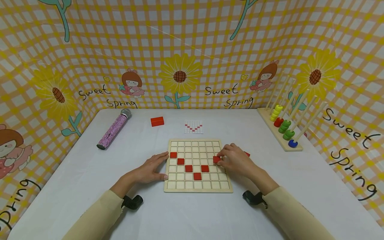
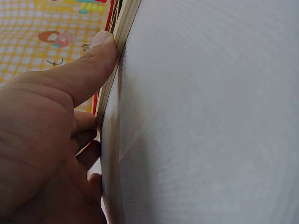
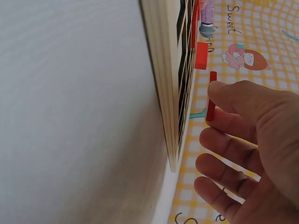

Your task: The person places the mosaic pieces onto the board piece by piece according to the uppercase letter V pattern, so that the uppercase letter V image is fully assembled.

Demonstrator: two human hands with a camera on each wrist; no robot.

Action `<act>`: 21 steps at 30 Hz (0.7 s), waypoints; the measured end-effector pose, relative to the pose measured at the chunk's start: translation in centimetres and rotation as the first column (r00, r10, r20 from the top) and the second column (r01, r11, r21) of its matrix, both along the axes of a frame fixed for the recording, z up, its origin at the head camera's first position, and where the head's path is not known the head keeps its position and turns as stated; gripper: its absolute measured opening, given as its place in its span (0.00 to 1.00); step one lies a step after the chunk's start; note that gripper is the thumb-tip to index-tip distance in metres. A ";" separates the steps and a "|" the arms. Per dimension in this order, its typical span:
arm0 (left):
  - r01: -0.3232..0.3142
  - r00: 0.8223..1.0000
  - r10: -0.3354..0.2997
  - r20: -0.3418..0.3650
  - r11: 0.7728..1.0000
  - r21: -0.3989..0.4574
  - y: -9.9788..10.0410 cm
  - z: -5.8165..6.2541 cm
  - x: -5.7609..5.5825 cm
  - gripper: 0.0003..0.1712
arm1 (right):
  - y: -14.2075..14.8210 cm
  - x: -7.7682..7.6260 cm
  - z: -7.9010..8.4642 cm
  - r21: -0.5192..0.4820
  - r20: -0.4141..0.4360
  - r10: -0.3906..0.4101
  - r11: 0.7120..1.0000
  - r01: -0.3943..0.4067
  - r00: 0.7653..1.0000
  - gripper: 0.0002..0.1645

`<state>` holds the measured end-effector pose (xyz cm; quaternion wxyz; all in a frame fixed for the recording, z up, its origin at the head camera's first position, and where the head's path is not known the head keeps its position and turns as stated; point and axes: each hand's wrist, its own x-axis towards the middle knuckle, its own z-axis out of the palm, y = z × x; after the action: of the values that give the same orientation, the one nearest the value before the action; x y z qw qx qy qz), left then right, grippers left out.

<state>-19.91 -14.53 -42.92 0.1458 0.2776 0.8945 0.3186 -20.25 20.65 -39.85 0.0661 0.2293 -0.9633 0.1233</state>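
A wooden grid board (image 1: 180,185) lies flat on the white table, with several red square tiles, one of them a tile (image 1: 197,176) at the lowest point, set in a slanting pattern. My right hand (image 1: 237,160) pinches another red tile (image 3: 211,96) between thumb and index finger, over the board's right side. In the right wrist view this tile stands apart from the board's surface. My left hand (image 1: 149,170) rests along the board's left edge, its thumb and fingertips touching the side. Part of one more red piece (image 1: 247,154) shows behind my right hand.
Behind the board lie a pattern card (image 1: 193,127) with red marks and a red block (image 1: 157,121). A glittery purple microphone (image 1: 114,130) lies at the left. At the right stands a peg rack (image 1: 292,148) with coloured beads. Patterned cloth (image 1: 192,46) walls the table's back and sides.
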 end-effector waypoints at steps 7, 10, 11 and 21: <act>-0.006 1.000 0.006 0.001 1.000 -0.006 0.0 0.0 0.0 0.49 | -0.3 -0.3 -0.1 0.014 -0.002 0.027 1.000 -0.027 1.000 0.13; -0.007 1.000 0.007 0.001 1.000 -0.009 -0.1 0.0 0.0 0.49 | -0.3 -0.5 -0.3 0.017 0.006 0.030 0.999 -0.030 1.000 0.13; -0.008 1.000 0.008 0.002 1.000 -0.010 -0.1 0.0 0.0 0.49 | -0.4 -0.5 -0.4 0.019 0.010 0.031 0.999 -0.032 0.999 0.13; -0.005 1.000 0.005 0.003 1.000 -0.002 0.0 0.0 0.0 0.49 | -0.7 -0.9 -0.7 0.018 0.066 0.044 0.999 -0.046 0.997 0.13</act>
<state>-19.91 -14.52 -42.93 0.1467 0.2748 0.8953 0.3184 -21.10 19.95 -40.54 0.0292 0.2473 -0.9606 0.1231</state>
